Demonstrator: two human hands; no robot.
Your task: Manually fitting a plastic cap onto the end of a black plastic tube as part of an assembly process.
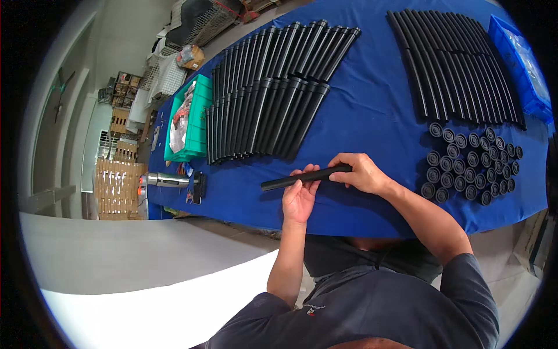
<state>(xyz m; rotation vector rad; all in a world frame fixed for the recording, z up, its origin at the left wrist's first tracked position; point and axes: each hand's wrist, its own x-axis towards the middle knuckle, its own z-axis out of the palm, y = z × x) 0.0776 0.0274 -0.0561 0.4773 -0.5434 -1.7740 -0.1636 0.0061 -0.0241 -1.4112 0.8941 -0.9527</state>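
Observation:
A black tube (278, 184) lies slantwise across both my hands near the table's front edge. My left hand (296, 203) is palm up beneath its middle, with the thumb and fingers around it. Around the tube's right end my right hand (365, 175) is closed, so that end is partly hidden. Beyond my left hand, two rows of black tubes with wider collared ends (273, 116) lie side by side. Plain black tubes (436, 75) lie in two rows at the far right. Nearer on the right stand several round black caps with ringed tops (458, 166).
A blue cloth (366, 110) covers the table. At its left side stands a green crate (201, 116) with packets inside, and nearer, a silver flask-like cylinder (167, 180) lies by a small black object (199, 187). A blue crate (536, 108) sits at the far right edge.

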